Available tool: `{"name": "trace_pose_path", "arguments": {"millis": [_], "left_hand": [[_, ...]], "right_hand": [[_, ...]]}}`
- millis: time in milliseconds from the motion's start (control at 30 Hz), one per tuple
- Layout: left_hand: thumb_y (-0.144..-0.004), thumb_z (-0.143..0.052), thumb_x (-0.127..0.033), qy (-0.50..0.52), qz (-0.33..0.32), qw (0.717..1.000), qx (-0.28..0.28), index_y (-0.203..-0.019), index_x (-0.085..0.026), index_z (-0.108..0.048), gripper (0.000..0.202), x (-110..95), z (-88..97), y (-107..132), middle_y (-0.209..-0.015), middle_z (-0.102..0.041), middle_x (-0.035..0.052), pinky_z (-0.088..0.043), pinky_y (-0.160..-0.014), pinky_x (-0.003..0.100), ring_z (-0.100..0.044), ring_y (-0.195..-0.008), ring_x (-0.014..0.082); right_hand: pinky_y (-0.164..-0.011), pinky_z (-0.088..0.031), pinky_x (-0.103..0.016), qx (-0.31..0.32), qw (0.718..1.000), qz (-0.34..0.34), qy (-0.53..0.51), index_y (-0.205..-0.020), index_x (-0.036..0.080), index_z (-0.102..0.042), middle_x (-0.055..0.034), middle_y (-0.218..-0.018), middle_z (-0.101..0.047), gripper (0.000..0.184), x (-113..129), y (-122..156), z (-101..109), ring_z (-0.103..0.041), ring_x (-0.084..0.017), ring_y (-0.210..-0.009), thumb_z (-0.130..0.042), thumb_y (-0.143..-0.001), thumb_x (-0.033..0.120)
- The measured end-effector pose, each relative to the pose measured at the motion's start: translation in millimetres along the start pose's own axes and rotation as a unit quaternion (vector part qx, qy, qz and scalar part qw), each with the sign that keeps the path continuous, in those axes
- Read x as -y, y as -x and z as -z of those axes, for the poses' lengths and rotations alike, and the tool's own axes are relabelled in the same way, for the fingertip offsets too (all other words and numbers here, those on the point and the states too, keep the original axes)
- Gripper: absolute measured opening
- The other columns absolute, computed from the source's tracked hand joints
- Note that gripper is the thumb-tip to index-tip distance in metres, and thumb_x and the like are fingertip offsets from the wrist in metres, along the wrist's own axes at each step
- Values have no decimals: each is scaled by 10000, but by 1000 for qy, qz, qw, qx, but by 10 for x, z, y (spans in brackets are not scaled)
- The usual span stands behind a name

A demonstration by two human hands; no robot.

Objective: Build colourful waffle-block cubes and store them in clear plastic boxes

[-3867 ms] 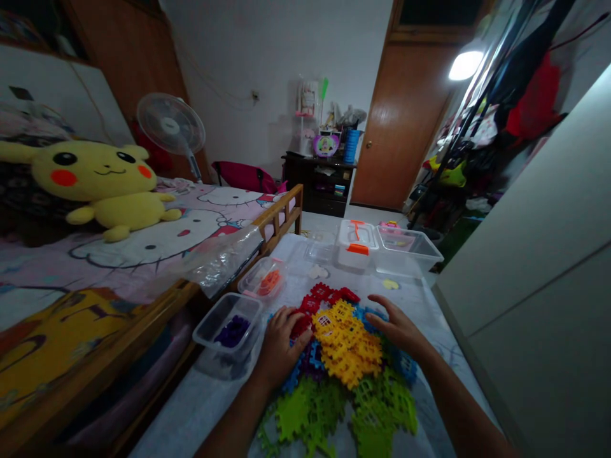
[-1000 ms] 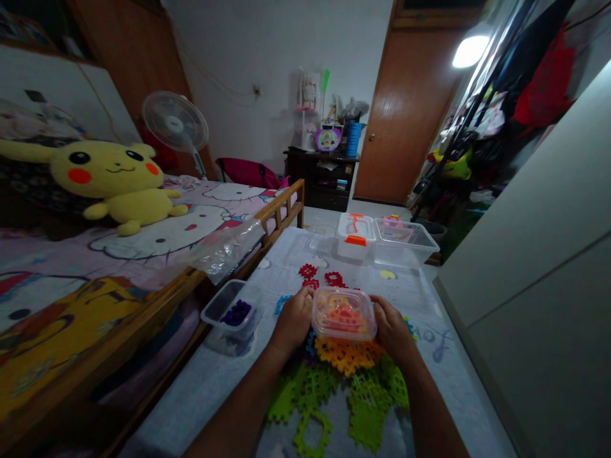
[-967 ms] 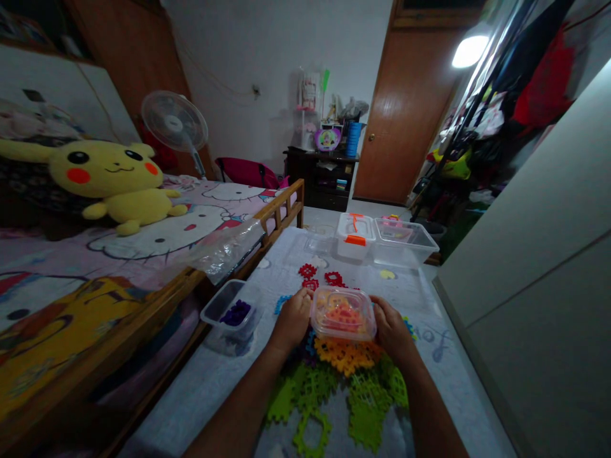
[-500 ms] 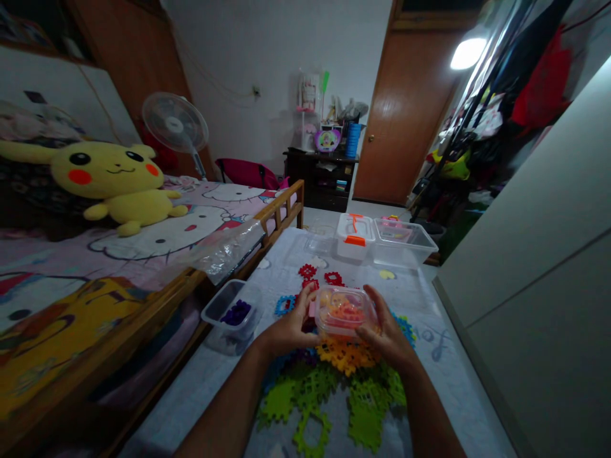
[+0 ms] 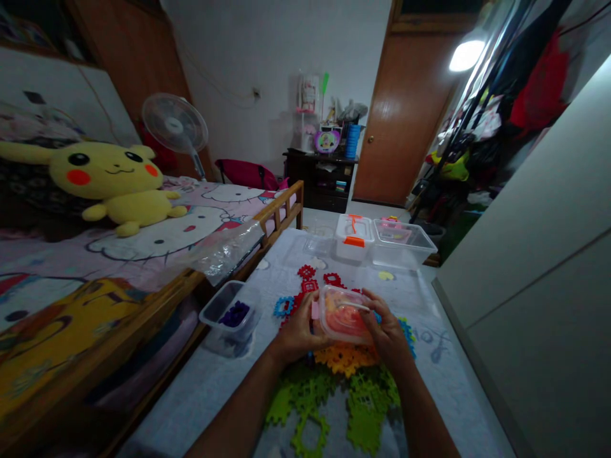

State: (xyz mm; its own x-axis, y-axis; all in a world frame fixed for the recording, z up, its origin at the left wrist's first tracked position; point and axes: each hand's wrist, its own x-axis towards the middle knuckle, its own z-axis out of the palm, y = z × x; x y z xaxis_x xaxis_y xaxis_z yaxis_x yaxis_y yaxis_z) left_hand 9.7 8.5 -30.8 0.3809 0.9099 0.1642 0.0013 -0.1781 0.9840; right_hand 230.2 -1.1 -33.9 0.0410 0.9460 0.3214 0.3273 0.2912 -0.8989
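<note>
Between both hands I hold a small clear plastic box [image 5: 344, 316] with a lid; orange and pinkish contents show through it. My left hand [image 5: 301, 324] is closed round its left side, by a pink clip. My right hand [image 5: 386, 327] grips the right side, fingers over the lid's edge. Below the box lie orange gear-edged plastic pieces [image 5: 346, 361]. Nearer me are green gear-edged pieces [image 5: 310, 388]. Red gear pieces [image 5: 307, 272] and a blue gear piece [image 5: 284, 306] lie beyond and to the left.
An open clear container [image 5: 230, 337] with purple pieces [image 5: 234, 314] stands left on the cloth-covered table [image 5: 434, 394]. At the far end are a white box with orange clips [image 5: 354, 238] and an open clear bin [image 5: 403, 245]. A wooden bed rail [image 5: 191, 280] runs along the left.
The box has tilted, its lid now turned more towards me. My right hand's fingers have shifted on the lid's edge, and my left hand has moved slightly.
</note>
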Motion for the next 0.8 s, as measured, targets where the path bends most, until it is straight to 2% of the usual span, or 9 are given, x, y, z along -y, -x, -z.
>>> {"name": "trace_pose_path", "arguments": {"millis": [133,200,300,400,500,633,800], "left_hand": [[-582,-849,-277,-23,-7,999,-35,-1396,-200,-402,933,10,-14,21,-1404,-459,126,-351,-1107,441,-424,-1322,327],[-576,-850,-275,-28,-2,999,-47,-1408,-202,-388,954,7,-1,34,-1419,-447,132,-342,-1112,445,-416,-1327,330],[-574,-848,-302,-12,3,998,-55,-1416,-193,-372,973,-25,37,51,-1419,-451,142,-340,-1109,452,-419,-1322,339],[-615,-818,-341,24,-8,998,-51,-1404,-182,-377,918,-95,78,58,-1410,-459,147,-372,-1082,445,-443,-1302,346],[-665,-781,-344,26,-30,997,-60,-1401,-210,-333,872,-201,103,59,-1406,-450,137,-416,-1041,416,-476,-1271,325],[-664,-778,-317,-88,-31,990,-105,-1315,-217,-358,781,-389,116,38,-1296,-501,117,-423,-1016,408,-517,-1194,290],[-613,-794,-325,-204,-66,972,-92,-1192,-212,-538,644,-588,122,-61,-1231,-535,102,-385,-1041,455,-496,-1185,313]], "right_hand": [[-1082,-359,-464,-26,999,21,8,-935,255,-739,-84,-1283,-622,243,67,11,-29,-538,-257,-1216,-602,-861,441],[-1062,-382,-457,-33,999,-1,-25,-952,251,-745,-81,-1234,-658,268,97,12,-32,-575,-252,-1169,-590,-868,452],[-1015,-431,-444,-84,992,-55,-81,-998,237,-744,-75,-1170,-701,324,119,4,-22,-618,-256,-1103,-602,-851,489],[-936,-489,-419,-140,979,-91,-121,-992,215,-746,-62,-1054,-743,375,109,-12,2,-646,-270,-1047,-615,-826,525],[-870,-519,-398,-162,973,-106,-129,-980,204,-746,-49,-988,-756,404,83,-25,24,-650,-283,-1033,-619,-810,547],[-828,-529,-376,-158,974,-114,-116,-969,201,-745,-51,-991,-754,419,32,-28,25,-649,-285,-1027,-613,-806,563],[-883,-503,-365,-137,974,-116,-137,-960,195,-742,-51,-1055,-740,396,-31,-25,-2,-645,-261,-1029,-633,-805,543]]}}
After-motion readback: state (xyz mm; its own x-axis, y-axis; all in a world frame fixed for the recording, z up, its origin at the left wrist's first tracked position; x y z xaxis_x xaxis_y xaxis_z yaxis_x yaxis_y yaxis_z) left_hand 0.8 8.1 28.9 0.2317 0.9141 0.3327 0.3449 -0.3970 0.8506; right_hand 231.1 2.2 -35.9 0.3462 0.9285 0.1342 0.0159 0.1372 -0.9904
